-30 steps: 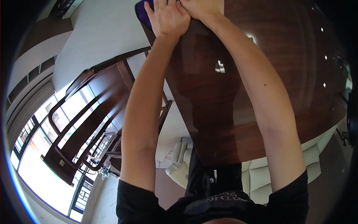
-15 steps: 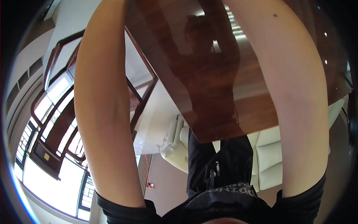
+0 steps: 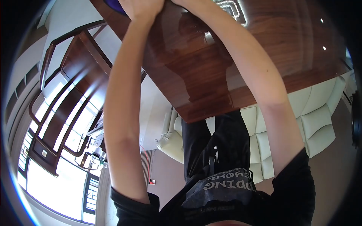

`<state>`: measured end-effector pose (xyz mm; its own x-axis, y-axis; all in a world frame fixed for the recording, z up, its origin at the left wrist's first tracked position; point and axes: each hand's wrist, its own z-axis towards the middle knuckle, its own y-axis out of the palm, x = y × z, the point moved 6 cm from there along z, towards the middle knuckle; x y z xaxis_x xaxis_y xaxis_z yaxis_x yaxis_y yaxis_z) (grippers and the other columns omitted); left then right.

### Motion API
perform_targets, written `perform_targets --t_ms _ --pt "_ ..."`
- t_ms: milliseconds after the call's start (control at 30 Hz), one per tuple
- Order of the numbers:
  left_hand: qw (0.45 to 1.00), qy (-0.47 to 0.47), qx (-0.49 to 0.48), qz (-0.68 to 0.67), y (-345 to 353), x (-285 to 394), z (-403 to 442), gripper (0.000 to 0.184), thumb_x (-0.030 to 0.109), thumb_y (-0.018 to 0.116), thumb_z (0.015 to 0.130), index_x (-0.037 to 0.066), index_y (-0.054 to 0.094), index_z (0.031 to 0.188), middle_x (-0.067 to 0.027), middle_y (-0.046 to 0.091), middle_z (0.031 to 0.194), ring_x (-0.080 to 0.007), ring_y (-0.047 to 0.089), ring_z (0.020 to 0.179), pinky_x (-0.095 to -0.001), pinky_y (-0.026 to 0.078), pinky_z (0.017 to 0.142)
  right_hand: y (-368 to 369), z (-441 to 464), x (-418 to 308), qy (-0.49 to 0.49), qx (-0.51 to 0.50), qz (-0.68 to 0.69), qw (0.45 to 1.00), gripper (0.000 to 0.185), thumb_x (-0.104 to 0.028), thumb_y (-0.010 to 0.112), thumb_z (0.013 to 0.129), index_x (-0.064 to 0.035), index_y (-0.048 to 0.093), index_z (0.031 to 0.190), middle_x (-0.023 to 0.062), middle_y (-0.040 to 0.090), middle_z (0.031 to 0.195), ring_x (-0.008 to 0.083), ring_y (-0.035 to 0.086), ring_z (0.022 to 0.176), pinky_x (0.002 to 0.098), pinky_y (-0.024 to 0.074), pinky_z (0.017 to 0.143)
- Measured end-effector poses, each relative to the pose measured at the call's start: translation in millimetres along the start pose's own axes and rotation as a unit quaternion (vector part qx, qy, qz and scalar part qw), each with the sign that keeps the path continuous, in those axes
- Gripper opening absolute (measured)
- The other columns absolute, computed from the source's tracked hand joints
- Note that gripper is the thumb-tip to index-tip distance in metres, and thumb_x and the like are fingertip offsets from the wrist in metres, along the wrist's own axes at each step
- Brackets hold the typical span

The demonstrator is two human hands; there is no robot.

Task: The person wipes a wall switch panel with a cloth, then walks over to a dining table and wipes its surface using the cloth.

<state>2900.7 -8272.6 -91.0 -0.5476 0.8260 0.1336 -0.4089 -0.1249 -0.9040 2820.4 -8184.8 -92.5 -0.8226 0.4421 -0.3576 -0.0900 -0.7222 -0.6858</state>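
Observation:
My left hand (image 3: 145, 8) is at the top edge, over the glossy dark brown wooden table (image 3: 203, 81). Its fingers lie beyond the frame, so whatever it may hold is hidden. Close beside it, a dark purple thing (image 3: 115, 5) shows only a curved edge at the top; I cannot tell its kind or whether the hand touches it. Just right of the left hand, my right hand (image 3: 185, 3) barely shows at the wrist, with its fingers cut off too. Both forearms stretch forward over the table.
Cream leather sofas (image 3: 316, 120) stand beyond the table's near edge, at the right. A dark wooden chair (image 3: 56, 128) is on the left, near bright windows (image 3: 56, 192). A red cable (image 3: 149, 165) runs down to the floor.
Both forearms now come together toward the top middle, and part of my hands shows. The purple edge has come into view. The camera view has shifted, showing more sofa and table.

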Motion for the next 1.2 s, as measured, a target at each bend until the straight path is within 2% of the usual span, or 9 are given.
perform_targets --t_ms 200,267,333,367,400,467,900,1100,1200 --pt "0.999 0.021 -0.039 -0.018 -25 62 -63 0.053 0.027 0.045 0.095 -0.002 0.046 0.139 -0.0205 0.039 0.149 -0.0382 0.033 0.139 -0.0560 0.025 0.113 -65 -57 11 0.037 -0.101 -0.018 0.994 0.048 -0.027 0.047 0.094 -0.0063 0.051 0.137 0.0213 0.042 0.146 0.0378 0.040 0.133 0.0508 0.0278 0.111" --pt "0.995 0.013 -0.087 -0.047 -32 80 -84 0.056 0.026 0.045 0.094 -0.003 0.042 0.141 -0.0214 0.035 0.151 -0.0391 0.029 0.142 -0.0558 0.018 0.115 -89 -77 13 0.049 -0.128 -0.025 0.990 0.048 -0.027 0.048 0.094 -0.0067 0.051 0.137 0.0210 0.041 0.147 0.0380 0.040 0.133 0.0508 0.0279 0.111" --pt "0.996 0.030 -0.076 -0.048 -29 95 -113 0.054 0.027 0.045 0.094 -0.001 0.044 0.140 -0.0210 0.035 0.151 -0.0409 0.032 0.139 -0.0641 0.022 0.110 -111 -97 17 0.065 -0.181 -0.029 0.981 0.048 -0.026 0.048 0.094 -0.0053 0.050 0.138 0.0230 0.040 0.146 0.0395 0.038 0.134 0.0510 0.0276 0.111" --pt "0.993 0.037 -0.097 -0.060 -31 104 -126 0.056 0.028 0.048 0.093 -0.004 0.045 0.139 -0.0246 0.034 0.150 -0.0466 0.031 0.138 -0.0664 0.023 0.108 -116 -118 25 0.069 -0.186 -0.045 0.979 0.051 -0.031 0.049 0.093 -0.0124 0.048 0.141 0.0182 0.039 0.149 0.0371 0.037 0.135 0.0510 0.0267 0.111" --pt "0.991 0.033 -0.118 -0.057 -32 114 -141 0.057 0.028 0.047 0.093 -0.003 0.044 0.140 -0.0240 0.033 0.151 -0.0454 0.029 0.140 -0.0660 0.021 0.109 -118 -139 33 0.073 -0.184 -0.063 0.978 0.054 -0.036 0.051 0.092 -0.0194 0.046 0.144 0.0134 0.037 0.152 0.0346 0.036 0.137 0.0510 0.0257 0.112" --pt "0.982 0.022 -0.178 -0.057 -38 134 -165 0.058 0.028 0.047 0.092 -0.004 0.043 0.140 -0.0238 0.031 0.152 -0.0454 0.027 0.140 -0.0657 0.020 0.110 -145 -158 34 0.112 -0.215 -0.068 0.968 0.050 -0.031 0.050 0.094 -0.0220 0.048 0.143 0.0113 0.038 0.151 0.0335 0.039 0.135 0.0496 0.0283 0.110" --pt "0.931 0.004 -0.341 -0.127 -85 222 -349 0.058 0.030 0.049 0.092 -0.002 0.044 0.140 -0.0212 0.033 0.150 -0.0442 0.030 0.136 -0.0656 0.015 0.110 -270 -328 36 0.190 -0.373 -0.092 0.903 0.051 -0.029 0.050 0.094 -0.0097 0.049 0.141 0.0244 0.028 0.153 0.0470 0.028 0.137 0.0577 0.0217 0.111" --pt "0.911 -0.023 -0.383 -0.155 -91 220 -365 0.052 0.029 0.053 0.090 0.004 0.051 0.136 -0.0195 0.038 0.147 -0.0419 0.035 0.131 -0.0637 0.020 0.107 -274 -338 34 0.189 -0.404 -0.094 0.890 0.052 -0.028 0.053 0.092 -0.0078 0.049 0.140 0.0279 0.022 0.153 0.0511 0.022 0.137 0.0603 0.0203 0.109" --pt "0.927 -0.046 -0.342 -0.144 -95 216 -356 0.045 0.030 0.058 0.088 0.011 0.059 0.129 -0.0117 0.045 0.142 -0.0333 0.048 0.119 -0.0581 0.033 0.097 -273 -333 34 0.194 -0.430 -0.096 0.876 0.054 -0.029 0.055 0.091 -0.0063 0.047 0.139 0.0305 0.018 0.153 0.0550 0.020 0.135 0.0625 0.0197 0.108"
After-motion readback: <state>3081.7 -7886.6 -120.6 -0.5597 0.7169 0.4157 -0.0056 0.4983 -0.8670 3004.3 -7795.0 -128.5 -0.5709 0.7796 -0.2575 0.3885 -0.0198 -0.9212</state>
